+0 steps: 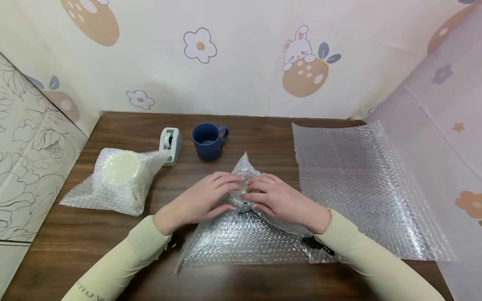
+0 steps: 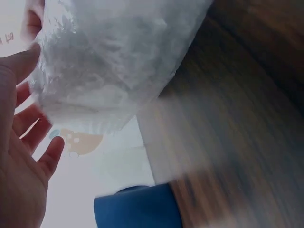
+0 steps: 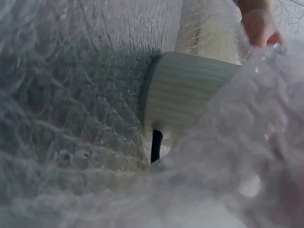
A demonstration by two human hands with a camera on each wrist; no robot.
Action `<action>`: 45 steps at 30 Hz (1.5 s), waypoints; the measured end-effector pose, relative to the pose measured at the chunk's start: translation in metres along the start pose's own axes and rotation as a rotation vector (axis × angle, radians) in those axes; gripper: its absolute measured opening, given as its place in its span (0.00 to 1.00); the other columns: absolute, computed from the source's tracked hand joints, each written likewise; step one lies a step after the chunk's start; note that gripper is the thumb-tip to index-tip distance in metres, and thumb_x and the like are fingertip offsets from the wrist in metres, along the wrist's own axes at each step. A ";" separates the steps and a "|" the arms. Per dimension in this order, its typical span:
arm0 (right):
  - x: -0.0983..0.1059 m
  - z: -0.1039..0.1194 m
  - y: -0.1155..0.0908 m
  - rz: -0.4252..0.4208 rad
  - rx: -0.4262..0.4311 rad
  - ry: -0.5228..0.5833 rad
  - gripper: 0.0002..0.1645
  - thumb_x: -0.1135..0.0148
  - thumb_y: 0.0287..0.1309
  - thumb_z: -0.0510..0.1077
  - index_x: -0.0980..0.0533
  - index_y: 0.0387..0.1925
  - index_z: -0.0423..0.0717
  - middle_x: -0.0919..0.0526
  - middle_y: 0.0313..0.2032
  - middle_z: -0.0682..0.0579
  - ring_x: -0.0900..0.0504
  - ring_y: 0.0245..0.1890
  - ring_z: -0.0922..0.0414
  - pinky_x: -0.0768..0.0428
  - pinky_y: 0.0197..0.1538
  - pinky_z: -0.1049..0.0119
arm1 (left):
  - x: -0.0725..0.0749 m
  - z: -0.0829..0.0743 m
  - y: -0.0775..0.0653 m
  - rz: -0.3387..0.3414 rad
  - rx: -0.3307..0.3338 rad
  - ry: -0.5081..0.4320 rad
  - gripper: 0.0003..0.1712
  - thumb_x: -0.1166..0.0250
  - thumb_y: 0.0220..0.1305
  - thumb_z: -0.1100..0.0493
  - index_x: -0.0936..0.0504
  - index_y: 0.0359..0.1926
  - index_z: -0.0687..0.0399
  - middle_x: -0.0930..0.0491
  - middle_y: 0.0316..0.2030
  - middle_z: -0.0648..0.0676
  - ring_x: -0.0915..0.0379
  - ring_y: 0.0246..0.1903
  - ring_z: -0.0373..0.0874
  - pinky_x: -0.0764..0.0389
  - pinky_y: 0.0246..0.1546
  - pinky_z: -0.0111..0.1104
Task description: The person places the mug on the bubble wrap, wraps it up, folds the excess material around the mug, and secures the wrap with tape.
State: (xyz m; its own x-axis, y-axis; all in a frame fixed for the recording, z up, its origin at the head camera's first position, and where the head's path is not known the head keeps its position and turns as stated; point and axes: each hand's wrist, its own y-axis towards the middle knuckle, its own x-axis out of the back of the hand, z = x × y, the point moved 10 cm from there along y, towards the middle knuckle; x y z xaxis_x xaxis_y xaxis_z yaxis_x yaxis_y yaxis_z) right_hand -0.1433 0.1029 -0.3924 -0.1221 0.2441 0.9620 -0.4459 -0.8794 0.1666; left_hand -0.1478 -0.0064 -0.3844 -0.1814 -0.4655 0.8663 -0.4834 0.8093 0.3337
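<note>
A pale, ribbed, round-sided object with a dark narrow piece at its lower edge sits inside bubble wrap, mostly covered in the head view. My left hand holds the wrap at the object's left, its fingers over the top and the thumb lower down. From the other side, my right hand grips the wrap with bent fingers over the top. The fingertips of both hands nearly meet. In the left wrist view, the left thumb touches the gathered wrap, while some other fingertips stand apart from it.
Beyond the hands stand a blue mug and a white tape dispenser. A bubble-wrapped bundle lies at the left, its corner reaching the dispenser. Another bubble wrap sheet covers the table's right side. A patterned wall rises behind.
</note>
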 end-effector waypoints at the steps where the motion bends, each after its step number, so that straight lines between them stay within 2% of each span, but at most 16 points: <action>1: 0.000 0.000 0.000 -0.001 -0.001 0.003 0.20 0.38 0.68 0.47 0.21 0.60 0.54 0.21 0.56 0.52 0.31 0.64 0.51 0.38 0.68 0.46 | 0.004 0.001 -0.003 -0.020 0.001 0.001 0.25 0.33 0.67 0.50 0.24 0.60 0.57 0.30 0.66 0.55 0.37 0.65 0.47 0.37 0.66 0.41; 4: -0.001 0.000 0.000 0.010 -0.012 0.013 0.19 0.39 0.68 0.46 0.21 0.59 0.56 0.23 0.55 0.53 0.32 0.64 0.51 0.40 0.69 0.49 | 0.016 0.003 -0.017 -0.054 -0.002 0.040 0.21 0.33 0.66 0.56 0.23 0.57 0.57 0.27 0.63 0.55 0.33 0.62 0.47 0.33 0.64 0.40; 6: -0.002 0.000 0.001 0.024 -0.021 0.017 0.19 0.40 0.69 0.47 0.21 0.60 0.56 0.24 0.55 0.53 0.32 0.64 0.51 0.41 0.70 0.50 | 0.021 0.003 -0.031 -0.047 -0.016 0.122 0.17 0.36 0.68 0.59 0.21 0.56 0.56 0.24 0.59 0.54 0.30 0.58 0.48 0.29 0.59 0.40; 9: -0.004 -0.001 0.001 0.050 -0.042 0.016 0.19 0.41 0.70 0.47 0.22 0.60 0.57 0.26 0.55 0.54 0.33 0.64 0.52 0.42 0.71 0.51 | 0.019 0.001 -0.054 -0.002 -0.065 0.280 0.14 0.48 0.75 0.60 0.21 0.55 0.55 0.22 0.55 0.54 0.26 0.51 0.49 0.23 0.50 0.42; 12: -0.006 -0.002 0.001 0.076 -0.060 0.009 0.19 0.42 0.71 0.47 0.22 0.61 0.59 0.27 0.55 0.54 0.33 0.64 0.52 0.42 0.71 0.50 | 0.013 -0.001 -0.078 0.032 -0.124 0.404 0.22 0.61 0.81 0.56 0.22 0.58 0.53 0.22 0.56 0.56 0.24 0.49 0.51 0.22 0.44 0.44; 16: -0.006 -0.001 0.001 0.086 -0.063 -0.001 0.19 0.42 0.71 0.47 0.22 0.61 0.59 0.27 0.55 0.54 0.33 0.63 0.52 0.43 0.71 0.51 | 0.009 -0.011 -0.103 0.018 -0.232 0.443 0.24 0.62 0.81 0.56 0.25 0.65 0.51 0.27 0.64 0.60 0.24 0.49 0.53 0.22 0.46 0.45; 20: -0.004 0.001 0.002 0.085 -0.060 -0.006 0.19 0.42 0.70 0.46 0.21 0.60 0.58 0.27 0.55 0.54 0.33 0.63 0.52 0.43 0.71 0.52 | 0.003 -0.026 -0.115 0.000 -0.355 0.447 0.25 0.60 0.78 0.60 0.29 0.69 0.49 0.33 0.69 0.62 0.24 0.50 0.52 0.23 0.45 0.43; 25: -0.004 0.001 0.002 0.087 -0.066 -0.011 0.19 0.41 0.70 0.46 0.22 0.60 0.58 0.27 0.55 0.54 0.33 0.63 0.52 0.43 0.71 0.52 | -0.010 -0.038 -0.115 0.028 -0.437 0.469 0.27 0.56 0.74 0.61 0.30 0.70 0.46 0.35 0.70 0.61 0.25 0.52 0.50 0.23 0.45 0.41; 28: -0.005 0.000 0.002 0.092 -0.072 -0.018 0.19 0.41 0.70 0.46 0.22 0.60 0.58 0.27 0.56 0.54 0.33 0.64 0.52 0.44 0.72 0.52 | -0.015 -0.041 -0.114 0.049 -0.466 0.498 0.26 0.55 0.74 0.61 0.29 0.70 0.46 0.35 0.70 0.60 0.26 0.53 0.50 0.23 0.46 0.40; 33: -0.005 0.001 0.003 0.089 -0.071 -0.022 0.19 0.42 0.70 0.46 0.22 0.60 0.57 0.27 0.57 0.53 0.33 0.64 0.52 0.43 0.71 0.51 | -0.013 -0.040 -0.110 0.048 -0.454 0.511 0.24 0.59 0.77 0.59 0.25 0.65 0.46 0.32 0.68 0.58 0.26 0.54 0.49 0.24 0.46 0.39; 36: -0.005 0.002 0.004 0.084 -0.066 -0.024 0.18 0.41 0.70 0.46 0.22 0.59 0.57 0.27 0.56 0.53 0.33 0.63 0.52 0.42 0.71 0.51 | -0.003 -0.039 -0.103 -0.006 -0.414 0.413 0.20 0.56 0.78 0.58 0.20 0.59 0.49 0.26 0.63 0.55 0.26 0.54 0.49 0.24 0.46 0.39; 39: -0.004 0.002 0.004 0.072 -0.055 -0.031 0.18 0.40 0.69 0.46 0.21 0.58 0.57 0.27 0.55 0.53 0.32 0.62 0.52 0.40 0.70 0.51 | 0.011 -0.039 -0.092 -0.086 -0.371 0.258 0.17 0.53 0.77 0.58 0.18 0.53 0.53 0.21 0.54 0.53 0.25 0.51 0.49 0.23 0.45 0.40; 41: -0.003 0.003 0.004 0.061 -0.047 -0.036 0.17 0.39 0.68 0.45 0.20 0.57 0.57 0.26 0.54 0.52 0.31 0.61 0.52 0.39 0.69 0.51 | 0.019 -0.038 -0.084 -0.142 -0.349 0.168 0.17 0.52 0.76 0.59 0.18 0.51 0.57 0.19 0.50 0.52 0.24 0.49 0.48 0.23 0.45 0.40; 45: -0.002 0.004 0.005 0.045 -0.032 -0.040 0.16 0.38 0.67 0.46 0.19 0.55 0.56 0.26 0.53 0.52 0.30 0.59 0.51 0.37 0.68 0.51 | 0.032 -0.035 -0.067 -0.239 -0.282 0.057 0.15 0.52 0.75 0.61 0.18 0.48 0.58 0.19 0.46 0.50 0.24 0.45 0.46 0.24 0.46 0.39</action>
State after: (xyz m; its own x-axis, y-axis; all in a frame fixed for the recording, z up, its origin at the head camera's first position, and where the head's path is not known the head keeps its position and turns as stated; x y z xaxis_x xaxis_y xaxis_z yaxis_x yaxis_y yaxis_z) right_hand -0.1418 0.0967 -0.3925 -0.1074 0.1872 0.9764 -0.4693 -0.8754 0.1162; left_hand -0.0909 -0.0633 -0.3660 -0.0402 -0.6392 0.7680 -0.2504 0.7505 0.6115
